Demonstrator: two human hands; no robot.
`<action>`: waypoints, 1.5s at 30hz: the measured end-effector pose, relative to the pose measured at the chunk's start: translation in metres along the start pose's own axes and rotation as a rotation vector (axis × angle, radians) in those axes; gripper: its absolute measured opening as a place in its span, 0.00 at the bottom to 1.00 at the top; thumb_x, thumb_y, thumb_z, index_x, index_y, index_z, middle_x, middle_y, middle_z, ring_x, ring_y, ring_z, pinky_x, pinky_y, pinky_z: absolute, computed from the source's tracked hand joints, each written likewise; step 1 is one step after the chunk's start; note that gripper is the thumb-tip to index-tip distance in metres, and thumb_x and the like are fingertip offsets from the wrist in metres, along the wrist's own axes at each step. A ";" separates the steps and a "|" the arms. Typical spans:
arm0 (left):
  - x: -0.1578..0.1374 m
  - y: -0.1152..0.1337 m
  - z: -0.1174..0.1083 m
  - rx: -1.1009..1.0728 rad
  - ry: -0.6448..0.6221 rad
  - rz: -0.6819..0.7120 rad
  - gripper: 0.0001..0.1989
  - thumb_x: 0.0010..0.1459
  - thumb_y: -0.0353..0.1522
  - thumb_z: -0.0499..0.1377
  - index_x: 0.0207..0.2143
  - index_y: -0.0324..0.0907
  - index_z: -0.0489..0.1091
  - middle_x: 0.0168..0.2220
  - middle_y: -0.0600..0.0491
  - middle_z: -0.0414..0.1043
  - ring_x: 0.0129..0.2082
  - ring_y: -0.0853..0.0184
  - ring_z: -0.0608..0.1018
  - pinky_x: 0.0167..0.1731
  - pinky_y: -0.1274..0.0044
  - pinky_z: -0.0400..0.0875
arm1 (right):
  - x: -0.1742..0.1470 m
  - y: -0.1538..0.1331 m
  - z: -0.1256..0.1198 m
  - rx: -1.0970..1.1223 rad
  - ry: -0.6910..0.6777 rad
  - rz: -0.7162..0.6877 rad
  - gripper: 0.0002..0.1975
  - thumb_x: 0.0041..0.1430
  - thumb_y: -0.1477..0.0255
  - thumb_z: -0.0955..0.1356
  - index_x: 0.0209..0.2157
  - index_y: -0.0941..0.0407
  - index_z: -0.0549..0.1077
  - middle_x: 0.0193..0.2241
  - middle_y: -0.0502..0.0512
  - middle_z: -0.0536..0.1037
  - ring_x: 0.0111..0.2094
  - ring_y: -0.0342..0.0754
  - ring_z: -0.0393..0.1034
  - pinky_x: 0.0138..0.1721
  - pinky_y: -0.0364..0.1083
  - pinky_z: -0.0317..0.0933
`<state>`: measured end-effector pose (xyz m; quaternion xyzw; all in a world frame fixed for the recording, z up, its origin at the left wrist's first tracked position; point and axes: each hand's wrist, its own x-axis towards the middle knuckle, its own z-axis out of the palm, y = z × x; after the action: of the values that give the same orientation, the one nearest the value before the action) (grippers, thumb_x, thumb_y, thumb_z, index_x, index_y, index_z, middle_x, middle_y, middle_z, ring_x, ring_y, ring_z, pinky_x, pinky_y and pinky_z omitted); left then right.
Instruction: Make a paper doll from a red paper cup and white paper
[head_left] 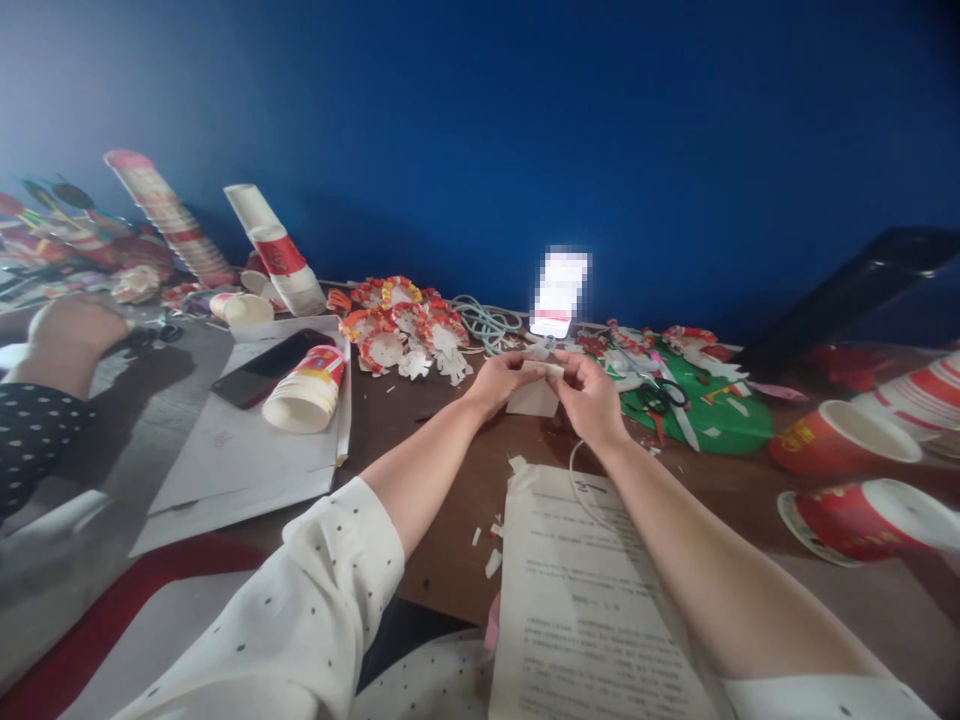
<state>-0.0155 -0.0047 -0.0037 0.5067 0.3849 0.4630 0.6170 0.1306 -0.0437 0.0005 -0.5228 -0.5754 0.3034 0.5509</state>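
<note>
A small piece of white paper (534, 401) is held between my two hands over the brown table. My left hand (496, 384) pinches its left upper part. Fingers of my right hand (592, 398) close on its upper right edge. Beyond them a lit phone (560, 290) leans upright near the blue wall. Printed sheets (577, 590) lie just in front of me under my right forearm. Right of my hands, black-handled scissors (660, 396) rest on a green sheet (724, 425) among paper scraps.
Cut red-and-white paper pieces (409, 330) are heaped behind my left hand. Further left are a paper cup (307, 392), a dark phone (262, 368) and stacked cups (281, 255). Red cups (870, 520) lie at the right. Another person's hand (75, 325) is at the far left.
</note>
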 end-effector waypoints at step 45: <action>0.009 0.001 -0.013 -0.288 0.026 -0.026 0.20 0.39 0.41 0.69 0.29 0.36 0.71 0.23 0.54 0.72 0.21 0.72 0.72 0.25 0.78 0.67 | -0.006 0.006 0.001 -0.394 -0.088 -0.089 0.17 0.59 0.56 0.62 0.33 0.55 0.72 0.23 0.52 0.75 0.25 0.48 0.69 0.29 0.44 0.60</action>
<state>-0.0253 0.0075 -0.0055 0.4021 0.3290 0.5119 0.6841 0.1303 -0.0475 -0.0069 -0.5806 -0.6697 0.1828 0.4254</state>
